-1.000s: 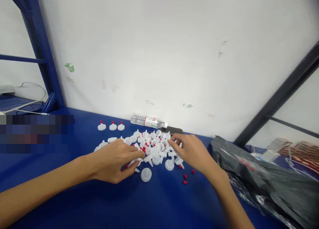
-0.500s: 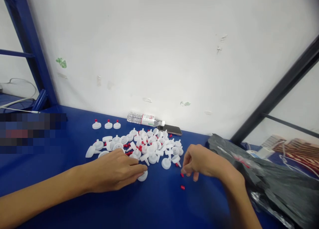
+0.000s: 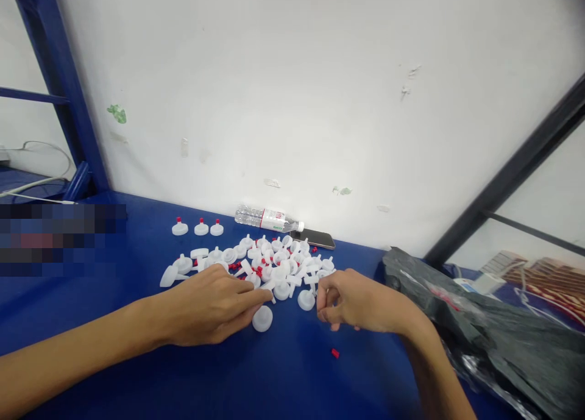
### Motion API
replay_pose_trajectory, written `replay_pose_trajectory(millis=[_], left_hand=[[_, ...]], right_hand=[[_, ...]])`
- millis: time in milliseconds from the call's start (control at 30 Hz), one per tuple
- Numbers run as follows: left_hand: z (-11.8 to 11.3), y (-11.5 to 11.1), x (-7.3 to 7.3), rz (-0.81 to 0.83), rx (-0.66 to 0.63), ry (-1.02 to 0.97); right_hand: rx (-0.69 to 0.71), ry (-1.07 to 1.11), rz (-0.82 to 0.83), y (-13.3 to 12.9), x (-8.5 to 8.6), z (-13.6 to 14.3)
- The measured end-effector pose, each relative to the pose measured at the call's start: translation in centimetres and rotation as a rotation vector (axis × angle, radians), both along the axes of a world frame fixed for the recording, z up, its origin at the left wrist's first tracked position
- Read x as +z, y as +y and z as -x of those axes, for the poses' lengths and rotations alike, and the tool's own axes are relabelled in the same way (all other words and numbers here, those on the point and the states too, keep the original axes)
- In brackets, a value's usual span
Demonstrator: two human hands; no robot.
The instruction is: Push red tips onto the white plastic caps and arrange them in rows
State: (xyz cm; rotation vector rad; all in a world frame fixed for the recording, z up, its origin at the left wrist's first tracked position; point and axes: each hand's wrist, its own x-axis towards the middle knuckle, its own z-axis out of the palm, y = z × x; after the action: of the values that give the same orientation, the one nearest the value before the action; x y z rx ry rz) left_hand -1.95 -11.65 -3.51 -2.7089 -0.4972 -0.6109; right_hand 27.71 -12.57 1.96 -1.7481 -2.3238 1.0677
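My left hand (image 3: 223,306) reaches over the near edge of a pile of white nozzle caps (image 3: 278,264). Its fingers are closed at the tips, by a white nozzle cap (image 3: 262,319) whose round base faces me; the nozzle side is hidden behind the fingers. On the right, my right hand (image 3: 345,301) is pinched shut; the small red cap it took is hidden in the fingers. Below that hand a loose red cap (image 3: 335,353) lies on the blue table (image 3: 283,377). Another white nozzle cap (image 3: 306,300) sits between the hands.
Three white caps with red tips (image 3: 201,227) stand in a row at the back left. A clear bottle (image 3: 269,219) and a phone (image 3: 315,238) lie against the wall. Dark plastic bags (image 3: 493,322) cover the right side. Blue frame posts (image 3: 68,85) rise at the left.
My right hand has picked up a red cap and moved left, toward my left hand. My left fingers have risen slightly, showing more of the white cap's round base.
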Motion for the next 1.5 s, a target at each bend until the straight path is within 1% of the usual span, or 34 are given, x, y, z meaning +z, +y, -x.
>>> replay_pose_trajectory(millis=[67, 167, 267, 367, 500, 667, 800, 1067, 1167, 1267, 1400, 1500], left_hand=[[0.0, 0.2, 0.0, -0.032, 0.015, -0.029], [0.2, 0.4, 0.0, -0.053, 0.047, -0.083], [0.4, 0.6, -0.2, -0.033, 0.076, -0.144], [0.5, 0.7, -0.1, -0.035, 0.085, -0.239], [0.6, 0.8, 0.4, -0.051, 0.092, -0.35], [0.6, 0.9, 0.7, -0.04, 0.094, -0.36], [0.6, 1.0, 0.6, -0.049, 0.091, -0.359], [0.6, 0.8, 0.7, -0.032, 0.083, -0.355], [0.6, 0.8, 0.6, -0.034, 0.086, -0.349], [0.6, 0.8, 0.4, -0.034, 0.078, -0.352], [0.7, 0.8, 0.4, 0.03, 0.043, -0.344], [0.6, 0.3, 0.8, 0.095, 0.035, -0.292]], right_hand=[[0.02, 0.11, -0.042, -0.1, 0.2, 0.6], [0.045, 0.194, -0.158, -0.1, 0.0, 2.0], [0.077, 0.241, -0.305, -0.1, -0.5, 3.5], [0.14, 0.265, -0.431, -0.1, -1.0, 4.6], [0.233, 0.253, -0.504, -0.3, -1.6, 5.4], [0.356, 0.197, -0.493, -0.4, -2.3, 5.7], [0.379, 0.17, -0.484, -0.6, -2.5, 5.9], [0.339, 0.157, -0.454, -1.0, -1.9, 6.4], [0.335, 0.157, -0.425, -0.9, -2.0, 6.5], [0.284, 0.171, -0.392, -0.8, -2.4, 6.8], [0.217, 0.198, -0.346, -0.7, -2.6, 6.8], [0.197, 0.194, -0.327, -0.5, -2.1, 6.1]])
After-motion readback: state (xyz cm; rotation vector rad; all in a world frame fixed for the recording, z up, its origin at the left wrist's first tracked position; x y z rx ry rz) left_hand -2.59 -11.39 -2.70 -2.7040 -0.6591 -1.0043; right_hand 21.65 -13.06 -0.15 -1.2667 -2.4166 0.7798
